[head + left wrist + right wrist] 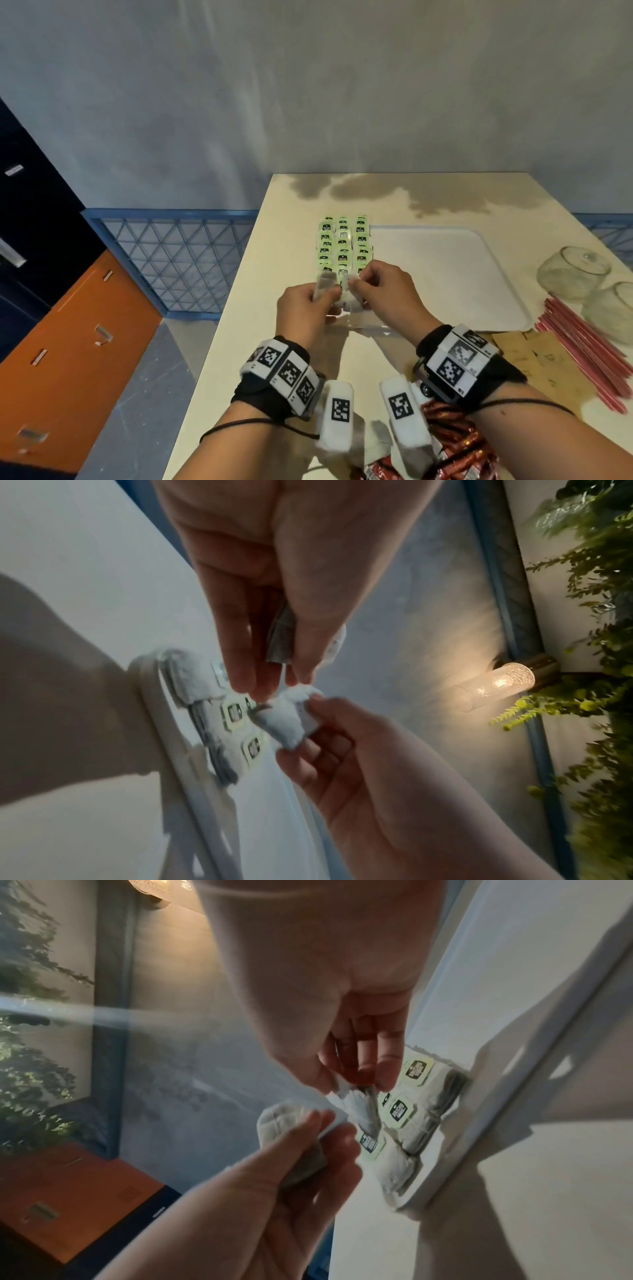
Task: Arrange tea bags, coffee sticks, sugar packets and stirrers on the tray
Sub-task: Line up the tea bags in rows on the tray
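Observation:
A white tray lies on the table, its left strip filled with rows of green-tagged tea bags. Both hands hover over the near end of those rows. My left hand pinches a tea bag between thumb and fingers. My right hand pinches another tea bag by its top, just above the nearest laid tea bags. The two held bags almost touch. Red coffee sticks are heaped at the near edge, brown sugar packets and red stirrers lie to the right.
Two glass jars lie on their sides at the table's right edge beyond the stirrers. A few loose tea bags sit beside the coffee sticks. The table's left edge drops to the floor and a blue mesh rail.

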Available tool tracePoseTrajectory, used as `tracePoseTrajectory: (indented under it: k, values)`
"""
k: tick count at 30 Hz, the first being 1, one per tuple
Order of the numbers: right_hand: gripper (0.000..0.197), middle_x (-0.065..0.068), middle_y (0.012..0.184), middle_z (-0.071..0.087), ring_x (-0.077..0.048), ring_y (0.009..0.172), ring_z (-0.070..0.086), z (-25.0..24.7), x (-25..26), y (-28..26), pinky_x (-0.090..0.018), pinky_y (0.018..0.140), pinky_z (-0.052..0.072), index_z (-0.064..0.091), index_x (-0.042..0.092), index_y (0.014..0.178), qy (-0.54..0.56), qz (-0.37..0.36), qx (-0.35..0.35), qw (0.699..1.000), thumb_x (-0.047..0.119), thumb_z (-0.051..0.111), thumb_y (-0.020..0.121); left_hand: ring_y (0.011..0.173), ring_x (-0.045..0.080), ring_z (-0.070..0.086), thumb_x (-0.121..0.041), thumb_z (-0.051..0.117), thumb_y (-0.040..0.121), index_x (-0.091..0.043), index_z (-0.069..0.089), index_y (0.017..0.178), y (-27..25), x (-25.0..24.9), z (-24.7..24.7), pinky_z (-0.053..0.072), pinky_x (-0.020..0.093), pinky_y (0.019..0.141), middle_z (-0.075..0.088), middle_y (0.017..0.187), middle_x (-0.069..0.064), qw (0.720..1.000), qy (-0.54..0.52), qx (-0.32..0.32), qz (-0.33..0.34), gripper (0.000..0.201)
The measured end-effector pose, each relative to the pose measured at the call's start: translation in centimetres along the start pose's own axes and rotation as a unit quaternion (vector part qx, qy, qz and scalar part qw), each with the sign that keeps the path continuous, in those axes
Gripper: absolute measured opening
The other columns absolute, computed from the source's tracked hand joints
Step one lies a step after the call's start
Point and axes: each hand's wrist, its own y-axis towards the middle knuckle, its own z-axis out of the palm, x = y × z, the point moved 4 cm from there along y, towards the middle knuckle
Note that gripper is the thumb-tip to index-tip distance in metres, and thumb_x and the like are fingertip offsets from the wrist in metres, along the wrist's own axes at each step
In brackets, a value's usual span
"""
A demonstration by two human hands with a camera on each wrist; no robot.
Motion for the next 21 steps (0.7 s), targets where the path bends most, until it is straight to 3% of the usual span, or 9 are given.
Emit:
tracePoseTrajectory:
  k: [4, 7, 10, 12, 13, 15, 18, 21]
  values:
    - [0.017, -0.003, 0.076, 0.069, -0.024, 0.074, 0.068, 0.4, 0.2, -0.5, -0.048, 0.075, 0.058, 0.064, 0.018, 0.077, 0.001, -0.006, -0.005, 1.0, 0.028, 0.065, 0.091, 0.071, 0.015, 0.074, -0.02, 0.071, 0.089, -0.016, 0.074, 0.076, -0.7, -0.9, 1.2, 0.062, 0.032, 0.068, 0.075, 0.074, 0.007, 0.999, 0.022, 0.014, 0.038, 0.014]
    - [0.027, -0.003, 0.079, 0.072, -0.022, 0.076, 0.069, 0.4, 0.7, -1.0, -0.046, 0.078, 0.057, 0.073, 0.016, 0.084, 0.012, -0.008, 0.008, 1.0, 0.034, 0.056, 0.097, 0.07, 0.019, 0.074, -0.023, 0.073, 0.087, -0.02, 0.074, 0.072, -0.4, -0.9, 1.2, 0.062, 0.037, 0.07, 0.075, 0.072, 0.007, 0.999, 0.036, 0.005, 0.04, 0.016]
    - [0.032, -0.005, 0.077, 0.073, -0.023, 0.075, 0.068, 0.3, 1.0, -1.4, -0.046, 0.079, 0.056, 0.075, 0.014, 0.083, 0.004, -0.012, 0.026, 1.0, 0.032, 0.053, 0.099, 0.069, 0.024, 0.074, -0.028, 0.077, 0.083, -0.013, 0.074, 0.076, -0.1, -0.8, 1.2, 0.062, 0.042, 0.07, 0.075, 0.073, 0.01, 0.999, 0.035, -0.003, 0.018, 0.017]
    - [0.024, -0.002, 0.081, 0.073, -0.019, 0.076, 0.068, 0.0, 0.7, -1.3, -0.043, 0.08, 0.057, 0.077, 0.016, 0.09, 0.005, -0.008, 0.033, 0.999, 0.029, 0.057, 0.097, 0.069, 0.026, 0.074, -0.028, 0.077, 0.082, -0.004, 0.074, 0.094, 0.4, -0.2, 1.0, 0.062, 0.043, 0.071, 0.075, 0.082, 0.014, 1.0, 0.017, -0.005, -0.012, 0.027]
    - [0.019, 0.001, 0.085, 0.073, -0.018, 0.077, 0.068, -0.2, 0.4, -1.1, -0.042, 0.08, 0.057, 0.076, 0.017, 0.096, 0.012, -0.003, 0.03, 0.999, 0.028, 0.06, 0.095, 0.066, 0.025, 0.072, -0.025, 0.075, 0.083, 0.0, 0.071, 0.102, 0.5, 0.1, 0.9, 0.061, 0.041, 0.07, 0.074, 0.084, 0.016, 1.0, -0.005, 0.001, -0.031, 0.031]
    - [0.016, 0.003, 0.09, 0.07, -0.018, 0.078, 0.068, -0.6, -0.3, -0.5, -0.039, 0.08, 0.056, 0.072, 0.021, 0.105, 0.012, 0.009, 0.018, 1.0, 0.027, 0.066, 0.091, 0.057, 0.023, 0.065, -0.013, 0.069, 0.088, 0.004, 0.068, 0.1, 0.4, 0.3, 0.9, 0.058, 0.034, 0.064, 0.069, 0.074, 0.017, 0.997, -0.046, 0.023, -0.059, 0.021]
    - [0.015, -0.004, 0.089, 0.07, -0.015, 0.069, 0.065, -0.5, -1.2, -0.1, -0.031, 0.068, 0.054, 0.069, 0.015, 0.102, 0.024, 0.041, 0.045, 0.998, 0.021, 0.069, 0.089, 0.056, 0.024, 0.064, -0.009, 0.067, 0.089, -0.001, 0.069, 0.086, 0.4, 0.4, 1.1, 0.059, 0.038, 0.068, 0.068, 0.069, 0.016, 0.992, -0.056, 0.066, -0.093, 0.009]
    - [0.007, -0.009, 0.08, 0.071, -0.012, 0.06, 0.063, -0.2, -2.3, 0.3, -0.024, 0.058, 0.053, 0.07, 0.009, 0.093, 0.022, 0.067, 0.065, 0.995, 0.015, 0.071, 0.089, 0.063, 0.026, 0.068, -0.01, 0.07, 0.087, -0.003, 0.068, 0.09, 0.7, 0.9, 0.6, 0.059, 0.035, 0.06, 0.072, 0.077, 0.016, 0.984, -0.072, 0.086, -0.139, 0.008]
